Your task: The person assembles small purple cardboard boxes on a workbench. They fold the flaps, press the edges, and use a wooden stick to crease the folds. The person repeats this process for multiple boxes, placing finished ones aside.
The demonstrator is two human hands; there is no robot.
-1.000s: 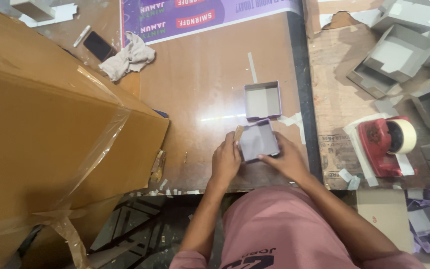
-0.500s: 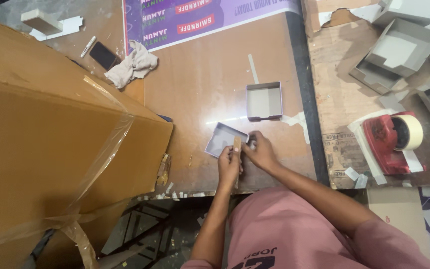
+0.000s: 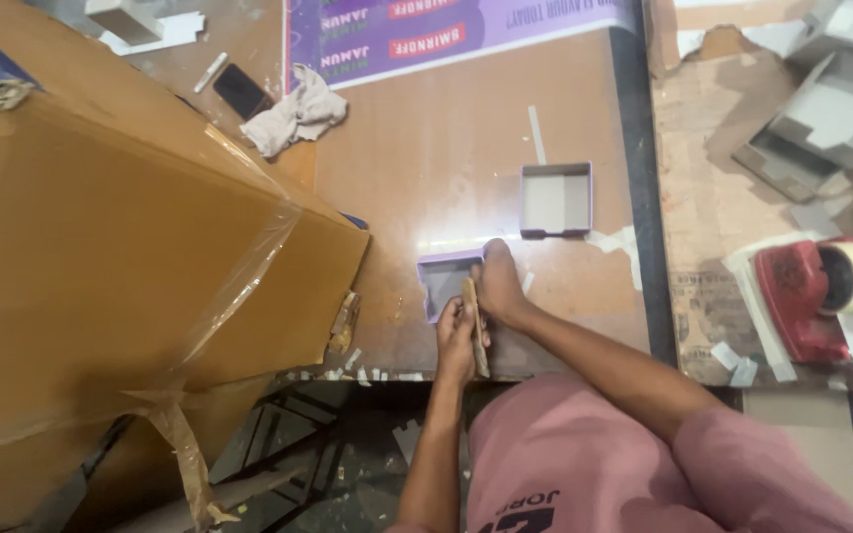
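In the head view, the small purple box point(image 3: 443, 280) lies flat on the brown table point(image 3: 417, 148), just near of the open grey box point(image 3: 556, 200) and toward the person. The right hand point(image 3: 499, 283) presses on its right edge, fingers closed over it. The left hand point(image 3: 459, 331), touching the right, is clamped on a thin wooden stick point(image 3: 474, 326). A red tape dispenser point(image 3: 812, 296) sits well right of the grey box.

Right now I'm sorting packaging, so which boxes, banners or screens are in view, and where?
Large carton: left, brown, taped.
Small tray: under both hands, purple-edged, grey inside.
Second tray: just beyond, square, open.
Banner: top edge, purple with red patches.
Phone: upper left, dark screen.
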